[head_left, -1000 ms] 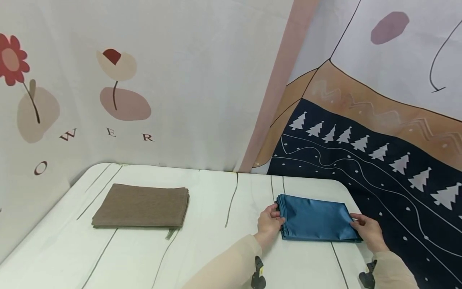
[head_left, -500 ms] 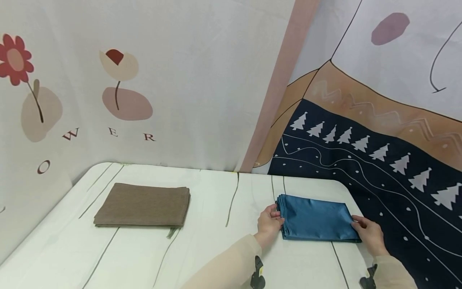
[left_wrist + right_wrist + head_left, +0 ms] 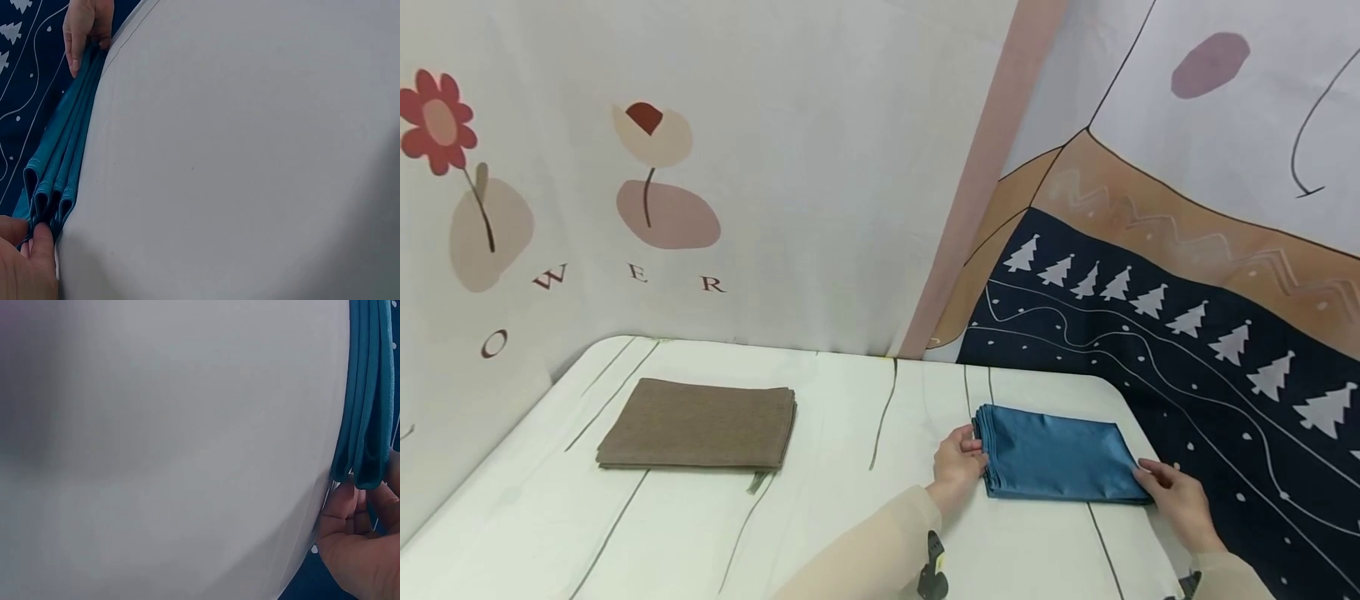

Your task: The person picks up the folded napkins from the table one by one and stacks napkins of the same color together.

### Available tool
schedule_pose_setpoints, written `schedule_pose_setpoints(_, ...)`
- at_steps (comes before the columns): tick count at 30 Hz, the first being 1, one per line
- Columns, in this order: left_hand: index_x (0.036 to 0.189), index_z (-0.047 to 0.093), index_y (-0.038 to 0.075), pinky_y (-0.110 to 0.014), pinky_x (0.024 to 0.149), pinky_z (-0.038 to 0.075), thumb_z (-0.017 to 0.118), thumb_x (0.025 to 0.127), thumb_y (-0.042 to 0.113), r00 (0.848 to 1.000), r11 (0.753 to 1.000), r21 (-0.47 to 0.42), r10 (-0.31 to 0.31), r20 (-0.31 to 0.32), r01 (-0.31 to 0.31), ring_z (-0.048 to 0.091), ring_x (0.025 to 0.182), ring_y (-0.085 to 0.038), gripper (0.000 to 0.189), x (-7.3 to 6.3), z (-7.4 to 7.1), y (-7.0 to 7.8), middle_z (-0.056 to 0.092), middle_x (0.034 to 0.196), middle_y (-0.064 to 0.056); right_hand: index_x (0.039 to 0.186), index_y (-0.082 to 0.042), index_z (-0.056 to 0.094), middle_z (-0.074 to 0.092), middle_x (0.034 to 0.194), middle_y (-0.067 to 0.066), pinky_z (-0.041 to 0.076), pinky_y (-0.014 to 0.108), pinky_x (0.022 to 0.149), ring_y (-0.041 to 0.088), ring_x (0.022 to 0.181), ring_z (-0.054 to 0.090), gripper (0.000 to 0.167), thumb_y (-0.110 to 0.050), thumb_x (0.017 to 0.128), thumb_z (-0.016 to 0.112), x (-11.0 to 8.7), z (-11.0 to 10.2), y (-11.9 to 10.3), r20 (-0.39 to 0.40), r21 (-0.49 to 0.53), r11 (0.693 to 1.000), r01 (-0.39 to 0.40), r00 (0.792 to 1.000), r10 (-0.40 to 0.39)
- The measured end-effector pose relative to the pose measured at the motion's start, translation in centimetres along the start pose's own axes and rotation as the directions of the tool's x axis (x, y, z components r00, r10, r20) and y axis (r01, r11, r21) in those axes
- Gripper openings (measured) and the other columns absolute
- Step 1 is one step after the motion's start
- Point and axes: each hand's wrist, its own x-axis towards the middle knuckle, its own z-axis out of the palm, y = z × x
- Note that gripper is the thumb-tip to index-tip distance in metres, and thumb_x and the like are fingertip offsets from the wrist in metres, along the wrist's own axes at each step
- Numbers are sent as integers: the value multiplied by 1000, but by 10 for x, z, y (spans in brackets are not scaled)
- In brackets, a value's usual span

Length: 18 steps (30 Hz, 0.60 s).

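Observation:
A shiny blue folded cloth (image 3: 1060,454) lies on the right part of the white-covered table, its layered folds facing left in the head view. My left hand (image 3: 957,468) pinches the cloth's left end between thumb and fingers; the left wrist view shows that hand (image 3: 28,259) at the looped folds. At the opposite end, my right hand (image 3: 1180,500) has its fingertips right at the edge, thumb and fingers slightly bent and loose. In the right wrist view the right hand (image 3: 359,544) sits just below the hanging fold ends. A brown folded cloth (image 3: 700,425) lies to the left.
The white table cover (image 3: 850,533) carries thin dark lines. A small green tassel-like bit (image 3: 758,482) pokes out beneath the brown cloth. Behind stands a pale printed wall hanging (image 3: 820,183), and dark fabric with white trees (image 3: 1210,417) drops beside the table's right edge.
My right hand has shifted a little right and down, drawing back from the blue cloth's right end. The left hand stays at its end, and the cloth lies where it was.

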Motion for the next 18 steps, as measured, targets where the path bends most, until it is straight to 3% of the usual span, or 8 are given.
schedule_pose_setpoints(2, 125, 56, 1, -24, 65, 54, 64, 78, -11, 1000, 1000, 16, 9, 6, -10, 60, 76, -10, 50, 0, -1, -1, 62, 86, -1, 125, 11, 51, 58, 107, 25, 44, 21, 59, 8, 73, 47, 47, -26, 96, 52, -1, -1, 2, 6, -2, 1000, -17, 1000, 17)
schedule_pose_setpoints(3, 125, 56, 1, -24, 65, 54, 64, 77, -11, 1000, 999, 29, 17, 7, -17, 59, 75, -10, 50, -1, -2, -1, 62, 86, 0, 125, 11, 50, 58, 107, 25, 44, 19, 56, 7, 72, 47, 48, -27, 96, 51, -2, -2, 2, 11, 5, 1000, -26, 1000, 26)
schedule_pose_setpoints(8, 128, 52, -3, -24, 69, 54, 62, 79, -6, 999, 997, 57, 48, 25, -50, 63, 78, -12, 50, -1, -20, 3, 66, 95, -7, 128, 11, 47, 54, 116, 31, 45, 16, 53, -2, 69, 45, 55, -35, 98, 43, -7, -6, -2, -32, 29, 999, -38, 999, 39)
schedule_pose_setpoints(12, 136, 43, -2, -30, 81, 55, 62, 87, 4, 994, 995, 59, 74, 85, -79, 64, 99, -25, 54, 2, -52, 17, 62, 116, -17, 130, 9, 46, 53, 122, 30, 46, 14, 54, -14, 66, 40, 56, -37, 100, 38, -8, -15, -5, -93, 63, 998, -22, 995, 28)
schedule_pose_setpoints(15, 143, 35, 2, -39, 95, 48, 61, 91, 19, 974, 979, 122, 142, 175, -165, 55, 117, -33, 60, 4, -87, 30, 53, 132, -20, 130, 7, 47, 61, 111, 18, 49, 18, 53, -16, 66, 42, 56, -39, 99, 39, -6, -24, -7, -135, 78, 997, 8, 991, 3)
schedule_pose_setpoints(18, 147, 29, 7, -45, 103, 41, 57, 94, 30, 929, 928, 214, 239, 284, -304, 45, 127, -36, 64, 4, -125, 42, 43, 142, -19, 132, 5, 46, 61, 111, 15, 50, 19, 53, -15, 67, 44, 58, -42, 99, 39, -7, -31, -16, -140, 85, 996, 36, 990, -24)
